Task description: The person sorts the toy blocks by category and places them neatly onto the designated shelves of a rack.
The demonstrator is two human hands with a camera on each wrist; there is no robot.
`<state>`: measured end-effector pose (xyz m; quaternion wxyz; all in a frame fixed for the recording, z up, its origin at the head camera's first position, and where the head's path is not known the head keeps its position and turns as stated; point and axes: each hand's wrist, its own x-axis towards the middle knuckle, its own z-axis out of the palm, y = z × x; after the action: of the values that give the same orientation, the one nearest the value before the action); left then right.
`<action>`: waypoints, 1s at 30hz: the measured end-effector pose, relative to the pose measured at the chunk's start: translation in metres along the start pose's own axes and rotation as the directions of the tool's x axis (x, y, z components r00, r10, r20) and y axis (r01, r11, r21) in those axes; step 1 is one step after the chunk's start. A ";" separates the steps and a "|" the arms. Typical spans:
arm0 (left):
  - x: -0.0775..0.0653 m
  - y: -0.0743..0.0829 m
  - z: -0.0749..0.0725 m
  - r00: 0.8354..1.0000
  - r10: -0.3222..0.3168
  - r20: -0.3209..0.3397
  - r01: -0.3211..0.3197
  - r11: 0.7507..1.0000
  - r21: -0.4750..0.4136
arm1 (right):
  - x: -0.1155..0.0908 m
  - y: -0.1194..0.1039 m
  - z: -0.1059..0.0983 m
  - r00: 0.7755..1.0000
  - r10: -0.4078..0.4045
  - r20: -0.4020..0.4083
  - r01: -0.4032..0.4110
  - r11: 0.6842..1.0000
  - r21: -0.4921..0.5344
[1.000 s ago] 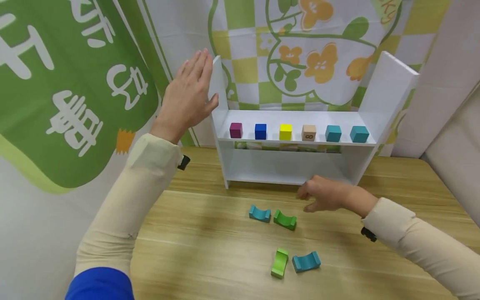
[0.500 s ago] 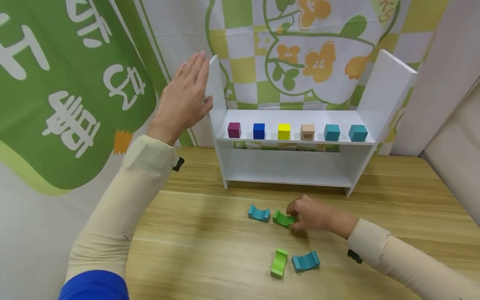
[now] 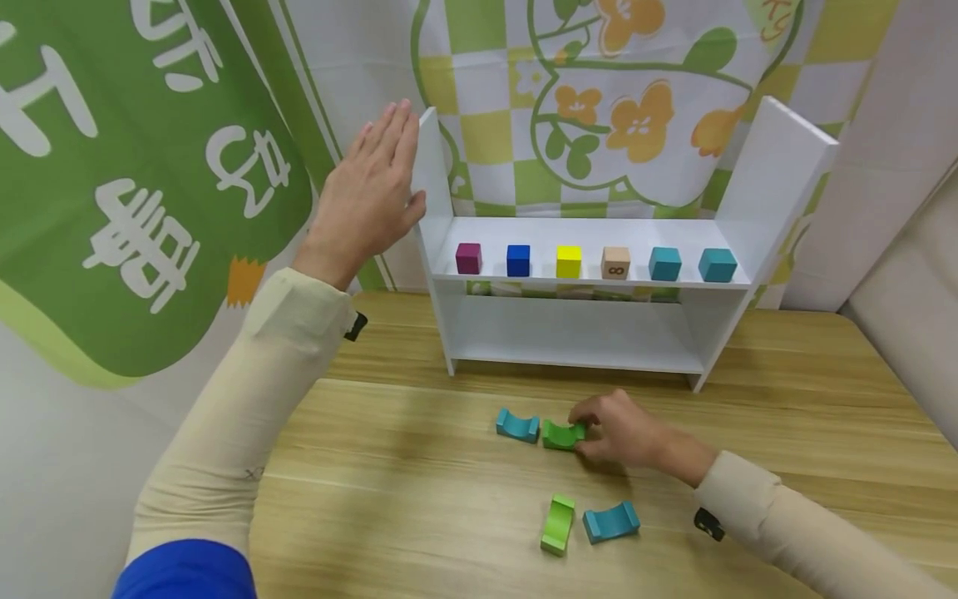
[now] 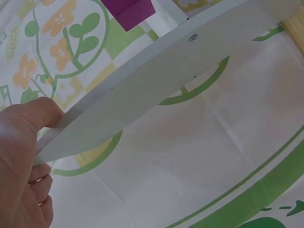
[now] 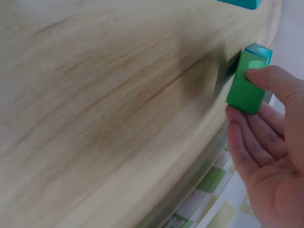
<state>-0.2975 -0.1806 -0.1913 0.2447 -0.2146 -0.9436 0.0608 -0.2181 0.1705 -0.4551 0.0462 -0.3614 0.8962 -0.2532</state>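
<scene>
In the head view my right hand point(image 3: 624, 428) pinches the near-right end of a green curved block point(image 3: 563, 435), which lies beside a light-blue curved block point(image 3: 517, 426). The right wrist view shows the thumb on the block's face and fingertips at its lower edge. My left hand point(image 3: 367, 183) is up at the left side panel of a white shelf point(image 3: 576, 333). Seen from the left wrist, the panel point(image 4: 142, 90) runs between thumb and fingers. Nearer on the table lie a lime-green curved block point(image 3: 557, 526) and a teal curved block point(image 3: 611, 523).
Along the upper shelf board stand a purple cube point(image 3: 469, 259), a blue cube point(image 3: 519, 260), a yellow cube point(image 3: 569, 261), a wooden cube point(image 3: 615, 263) marked 8, and two teal cubes point(image 3: 664, 264). Patterned cloth hangs behind, above the wooden table point(image 3: 419, 499).
My right hand has come left and down from in front of the shelf and taken hold of the green block, which has turned slightly. The left hand stays at the panel.
</scene>
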 end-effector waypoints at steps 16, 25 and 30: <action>-0.001 -0.002 -0.002 1.000 0.005 0.005 -0.005 1.000 0.011 | 0.028 -0.021 -0.034 0.989 -0.069 -0.129 0.068 0.998 -0.012; -0.001 -0.002 -0.003 1.000 0.009 0.018 -0.009 1.000 0.019 | 0.063 -0.036 -0.047 0.981 -0.088 -0.175 0.091 0.996 0.014; -0.001 -0.001 -0.002 1.000 0.013 0.025 -0.014 1.000 0.011 | 0.082 -0.037 -0.042 0.981 -0.042 -0.191 0.048 0.998 0.029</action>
<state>-0.2957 -0.1817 -0.1894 0.2339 -0.2188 -0.9447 0.0704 -0.2667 0.1102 -0.3924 -0.0393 -0.3548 0.8838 -0.3024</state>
